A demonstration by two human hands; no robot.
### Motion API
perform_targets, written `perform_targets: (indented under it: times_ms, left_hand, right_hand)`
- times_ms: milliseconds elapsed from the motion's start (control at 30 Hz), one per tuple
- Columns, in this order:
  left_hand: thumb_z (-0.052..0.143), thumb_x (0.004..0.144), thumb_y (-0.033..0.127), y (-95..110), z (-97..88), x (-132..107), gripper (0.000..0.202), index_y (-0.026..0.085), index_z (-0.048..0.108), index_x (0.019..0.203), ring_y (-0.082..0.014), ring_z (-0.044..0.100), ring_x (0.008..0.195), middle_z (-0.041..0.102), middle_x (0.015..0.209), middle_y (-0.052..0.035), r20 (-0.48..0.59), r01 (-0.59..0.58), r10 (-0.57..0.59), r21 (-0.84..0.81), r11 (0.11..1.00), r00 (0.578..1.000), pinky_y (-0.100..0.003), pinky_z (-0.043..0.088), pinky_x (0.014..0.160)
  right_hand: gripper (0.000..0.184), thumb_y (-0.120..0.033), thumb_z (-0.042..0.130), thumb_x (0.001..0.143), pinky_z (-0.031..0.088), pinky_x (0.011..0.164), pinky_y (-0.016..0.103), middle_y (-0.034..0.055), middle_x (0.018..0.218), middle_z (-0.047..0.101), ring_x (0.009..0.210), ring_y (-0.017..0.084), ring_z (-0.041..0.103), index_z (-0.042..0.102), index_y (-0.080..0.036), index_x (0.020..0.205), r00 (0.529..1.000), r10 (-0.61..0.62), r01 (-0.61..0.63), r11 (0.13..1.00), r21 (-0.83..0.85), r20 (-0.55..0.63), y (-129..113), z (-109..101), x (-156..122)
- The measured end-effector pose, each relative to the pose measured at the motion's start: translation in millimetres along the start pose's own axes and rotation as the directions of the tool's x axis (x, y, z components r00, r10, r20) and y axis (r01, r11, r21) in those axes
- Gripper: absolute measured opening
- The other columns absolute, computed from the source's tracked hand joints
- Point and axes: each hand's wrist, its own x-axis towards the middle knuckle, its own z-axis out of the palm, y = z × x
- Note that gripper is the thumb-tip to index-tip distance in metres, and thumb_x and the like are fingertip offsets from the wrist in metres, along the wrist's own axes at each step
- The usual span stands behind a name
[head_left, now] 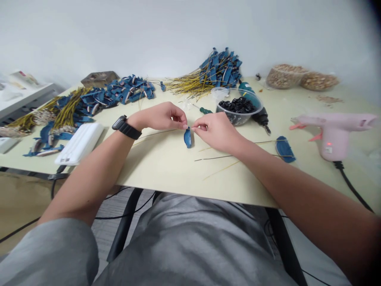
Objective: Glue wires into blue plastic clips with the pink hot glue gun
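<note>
The left hand point(166, 115) and right hand point(219, 129) pinch a wire point(160, 132) above a blue piece point(187, 139); a tub point(237, 120) and screwdriver point(205, 111) sit just beyond.

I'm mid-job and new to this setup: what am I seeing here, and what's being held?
There's no machine: these are a person's bare left hand and right hand, pictured by one head-worn camera looking forward and down. Each hand's grip is pinched closed at the top of a small blue piece; whether it holds the piece itself or a thin wire is too small to tell. On the pale table lie a blue-and-yellow wired bundle, a clear bowl of black parts and, at right, a pink glue gun.
</note>
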Motion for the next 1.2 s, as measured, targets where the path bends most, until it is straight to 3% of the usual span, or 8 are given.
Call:
perform_targets:
  times_ms: [133, 500, 1200]
  left_hand:
    - [0.081, 0.089, 0.053, -1.0, -1.2, 1.3, 0.038, 0.019, 0.088, 0.101, -0.0167, 0.069, 0.078, 0.083, 0.088, -0.0037, 0.060, 0.028, -0.031, 0.055, 0.998, 0.998, -0.029, 0.049, 0.075]
    - [0.084, 0.086, 0.050, -2.0, 2.5, 3.0, 0.035, 0.018, 0.087, 0.098, -0.0147, 0.064, 0.072, 0.080, 0.083, -0.0034, 0.050, 0.029, -0.031, 0.042, 0.999, 0.998, -0.031, 0.045, 0.074]
    - [0.075, 0.088, 0.047, -3.6, 2.1, 4.4, 0.032, 0.017, 0.085, 0.094, -0.0139, 0.055, 0.069, 0.073, 0.078, -0.0020, 0.081, 0.039, -0.050, 0.136, 0.990, 0.995, -0.031, 0.038, 0.072]
  right_hand:
    - [0.023, -0.017, 0.073, 0.102, 0.038, 0.073, 0.034, 0.0059, 0.084, 0.080, 0.076, 0.018, 0.061, 0.095, -0.017, 0.102, 1.000, 0.016, -0.016, 1.000, -0.008, 0.016, 2.8, 3.1, 3.8]
    - [0.013, -0.019, 0.081, 0.099, 0.041, 0.076, 0.035, 0.0050, 0.082, 0.077, 0.075, 0.018, 0.060, 0.094, -0.018, 0.099, 0.999, 0.044, -0.044, 0.999, -0.002, -0.029, 10.4, 8.2, 9.8]
    - [0.015, -0.017, 0.078, 0.099, 0.045, 0.078, 0.036, 0.0036, 0.077, 0.072, 0.074, 0.018, 0.059, 0.092, -0.018, 0.095, 0.998, 0.061, -0.061, 0.998, 0.012, -0.025, 8.1, 11.7, 12.0]
